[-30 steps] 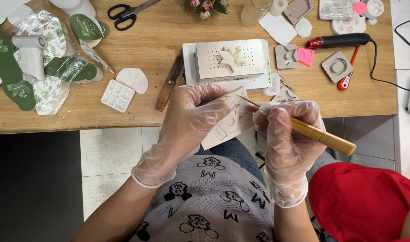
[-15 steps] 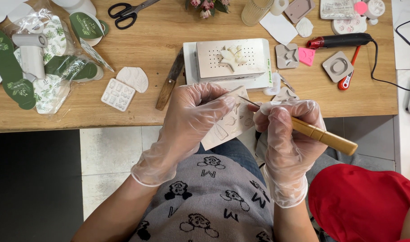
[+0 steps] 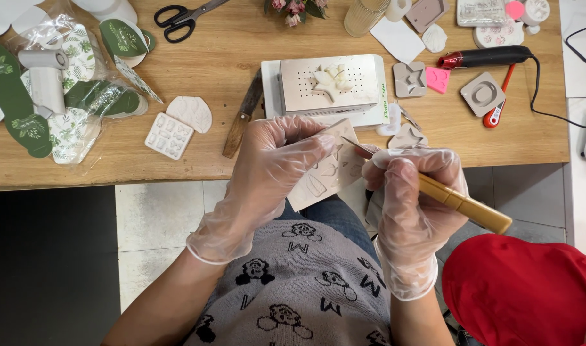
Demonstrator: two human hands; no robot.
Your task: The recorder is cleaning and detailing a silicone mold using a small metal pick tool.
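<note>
Both gloved hands are up over the lap, just off the table edge [image 3: 178, 176]. The left hand [image 3: 274, 160] is wrapped around a pale mould [image 3: 328, 170] — fingers curled over its top, the slab tilted. The right hand [image 3: 411, 192] is closed on a wooden-handled tool [image 3: 463, 205], its thin metal tip touching the mould's face. On the table behind sit a perforated metal box [image 3: 328, 86], a knife [image 3: 243, 118] and scissors [image 3: 184, 16].
</note>
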